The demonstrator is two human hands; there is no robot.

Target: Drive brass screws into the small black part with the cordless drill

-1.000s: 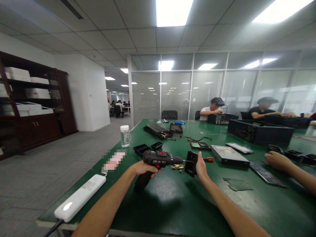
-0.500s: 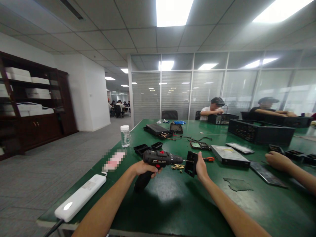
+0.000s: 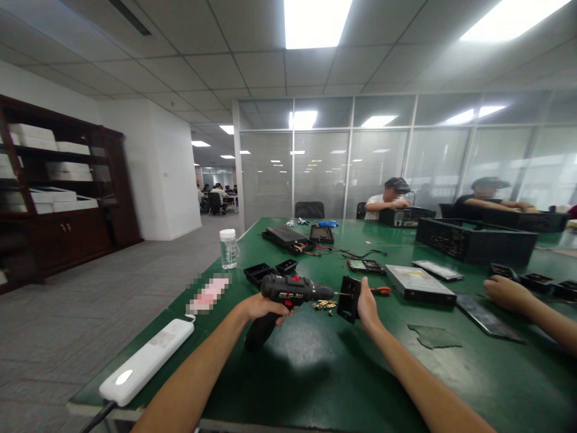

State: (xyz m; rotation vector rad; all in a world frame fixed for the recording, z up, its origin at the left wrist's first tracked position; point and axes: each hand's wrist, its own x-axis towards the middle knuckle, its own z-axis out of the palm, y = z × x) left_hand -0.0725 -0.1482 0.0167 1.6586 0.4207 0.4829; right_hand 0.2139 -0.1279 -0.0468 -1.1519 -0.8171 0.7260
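Over the green table (image 3: 342, 385), hands (image 3: 265, 308) (image 3: 368, 304) clasp a red-accented black drill (image 3: 291, 289) and a black bracket (image 3: 347, 304).

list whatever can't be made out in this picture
Head view:
Thin metal bit of the black drill: too small to tell what its tip meets in the black rectangular plastic frame.
Orange-handled tool: other end hidden by the right hand.
Pink-and-white item: blurred by pixelation.
White plastic power strip: black cable cut off by bottom edge.
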